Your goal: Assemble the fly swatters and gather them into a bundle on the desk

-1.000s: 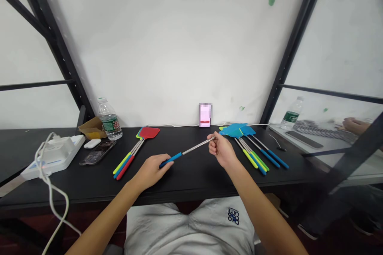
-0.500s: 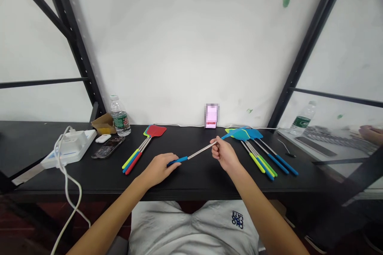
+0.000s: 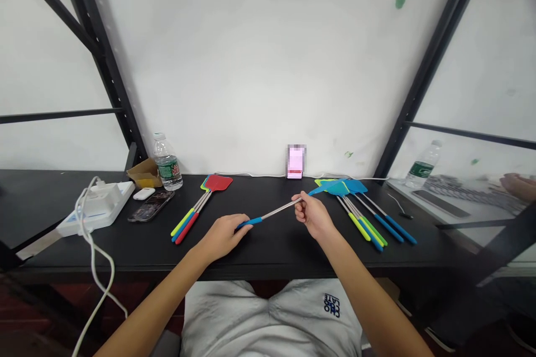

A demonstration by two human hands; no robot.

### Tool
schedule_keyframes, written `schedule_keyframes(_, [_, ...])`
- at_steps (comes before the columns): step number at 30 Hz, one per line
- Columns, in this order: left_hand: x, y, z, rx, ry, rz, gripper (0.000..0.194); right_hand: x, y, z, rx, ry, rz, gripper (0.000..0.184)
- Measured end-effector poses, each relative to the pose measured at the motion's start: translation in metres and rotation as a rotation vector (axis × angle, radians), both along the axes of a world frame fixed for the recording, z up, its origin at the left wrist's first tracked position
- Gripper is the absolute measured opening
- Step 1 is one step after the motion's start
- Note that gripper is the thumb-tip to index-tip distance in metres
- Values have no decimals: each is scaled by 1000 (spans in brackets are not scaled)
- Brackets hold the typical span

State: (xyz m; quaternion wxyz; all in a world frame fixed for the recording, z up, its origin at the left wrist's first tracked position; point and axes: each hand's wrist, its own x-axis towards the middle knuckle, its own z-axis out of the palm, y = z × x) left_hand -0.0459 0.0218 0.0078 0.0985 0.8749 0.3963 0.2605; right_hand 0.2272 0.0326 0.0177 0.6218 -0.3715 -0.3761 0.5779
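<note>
Both hands hold one blue fly swatter (image 3: 281,209) slanted above the black table. My left hand (image 3: 226,236) is closed round its blue handle. Higher up, my right hand (image 3: 312,215) pinches the metal rod just below the blue head, which is seen nearly edge-on. To the left lies a small bunch of fly swatters, with a red one (image 3: 219,182) on top and yellow and blue handles beside it. On the right, past my right hand, several blue, yellow and green fly swatters (image 3: 368,228) lie fanned out, their heads overlapping and partly behind the held one.
At the left stand a water bottle (image 3: 168,164), a small cardboard box (image 3: 145,172), a phone (image 3: 151,206), a white case (image 3: 144,194) and a power strip (image 3: 100,206) with cables. A lit phone (image 3: 295,162) leans on the wall. Behind a clear panel, another person's hand (image 3: 519,185) shows.
The held fly swatter has turned slightly about its length, so a little more of its blue head shows. Both hands stay almost in place.
</note>
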Motion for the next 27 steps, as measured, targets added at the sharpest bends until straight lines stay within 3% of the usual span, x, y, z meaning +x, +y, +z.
schedule_keyframes(13, [5, -5, 3, 13, 12, 69, 28, -33, -20, 6, -4, -141, 128, 32])
schedule_keyframes(19, [5, -1, -3, 37, -8, -12, 30, -25, -19, 11, 25, -127, 149, 42])
schedule_keyframes(27, [5, -1, -2, 39, -16, 2, 28, -7, -13, 15, 18, -79, 93, 38])
